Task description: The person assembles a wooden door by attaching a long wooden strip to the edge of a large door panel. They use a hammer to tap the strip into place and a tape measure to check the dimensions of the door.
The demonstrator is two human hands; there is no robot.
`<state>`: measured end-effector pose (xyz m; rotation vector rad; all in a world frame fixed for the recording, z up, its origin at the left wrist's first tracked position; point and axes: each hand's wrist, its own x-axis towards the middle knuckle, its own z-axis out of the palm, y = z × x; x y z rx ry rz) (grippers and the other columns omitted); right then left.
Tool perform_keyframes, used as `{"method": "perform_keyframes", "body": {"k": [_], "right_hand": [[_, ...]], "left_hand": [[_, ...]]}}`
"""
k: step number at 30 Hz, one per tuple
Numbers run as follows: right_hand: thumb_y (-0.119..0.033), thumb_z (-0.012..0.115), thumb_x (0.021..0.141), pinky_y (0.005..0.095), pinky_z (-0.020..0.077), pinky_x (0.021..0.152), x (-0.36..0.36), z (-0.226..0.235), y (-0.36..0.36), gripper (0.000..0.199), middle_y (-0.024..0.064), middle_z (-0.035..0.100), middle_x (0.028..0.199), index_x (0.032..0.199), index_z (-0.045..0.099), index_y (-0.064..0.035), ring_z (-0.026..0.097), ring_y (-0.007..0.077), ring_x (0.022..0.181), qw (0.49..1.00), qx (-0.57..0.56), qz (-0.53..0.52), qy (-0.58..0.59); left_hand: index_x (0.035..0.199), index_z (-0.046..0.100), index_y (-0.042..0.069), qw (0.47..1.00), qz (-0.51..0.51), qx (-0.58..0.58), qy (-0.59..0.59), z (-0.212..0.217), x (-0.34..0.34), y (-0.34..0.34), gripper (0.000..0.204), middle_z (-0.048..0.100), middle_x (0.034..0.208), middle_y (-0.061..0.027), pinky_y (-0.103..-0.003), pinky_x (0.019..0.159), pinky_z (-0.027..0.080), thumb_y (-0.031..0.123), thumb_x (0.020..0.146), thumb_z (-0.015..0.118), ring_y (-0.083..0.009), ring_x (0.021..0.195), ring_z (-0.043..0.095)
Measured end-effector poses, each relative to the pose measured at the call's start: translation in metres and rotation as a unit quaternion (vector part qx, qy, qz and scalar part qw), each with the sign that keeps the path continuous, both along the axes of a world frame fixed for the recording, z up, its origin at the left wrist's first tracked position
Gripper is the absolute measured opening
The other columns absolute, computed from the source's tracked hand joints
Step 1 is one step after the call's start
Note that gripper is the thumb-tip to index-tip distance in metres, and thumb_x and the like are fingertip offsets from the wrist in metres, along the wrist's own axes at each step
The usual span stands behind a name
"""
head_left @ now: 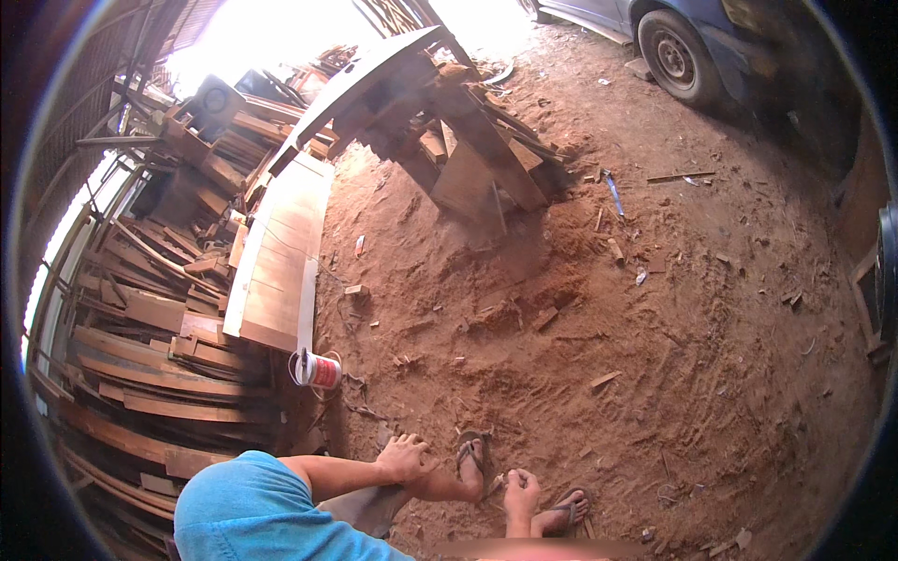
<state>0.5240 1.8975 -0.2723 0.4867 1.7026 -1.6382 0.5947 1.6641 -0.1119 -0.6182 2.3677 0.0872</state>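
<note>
Two bare hands low at six o'clock: left hand (404, 458) draped, fingers loosely curled, over the ankle above a worn flip-flop sandal (470, 455); right hand (521, 492) closed in a loose fist, contents unclear. Red-and-white tin can (319, 370) at nine o'clock beside long pale wooden board (278, 257).

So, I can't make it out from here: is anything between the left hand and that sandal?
Nothing visible is. The left hand rests at the ankle just behind the sandal, and only the bare foot lies between them. The right hand is off to the side.
</note>
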Motion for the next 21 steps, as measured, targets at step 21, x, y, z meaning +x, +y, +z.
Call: {"method": "perform_keyframes", "body": {"k": [21], "right_hand": [[-0.018,0.068,0.091,0.0260,0.0493,0.065,-0.002,-0.008,-0.006,0.026,0.0051,0.065,0.084,0.107,0.062,0.0024,0.059,0.0109,0.071,0.999,-0.017,-0.034,-0.026]], "left_hand": [[0.120,0.066,0.009,1.000,-0.023,0.004,-0.003,-0.006,-0.006,-0.005,0.061,0.058,0.125,-0.0202,-0.048,0.103,0.040,0.059,0.089,0.052,-0.0361,0.124,0.051]]}}
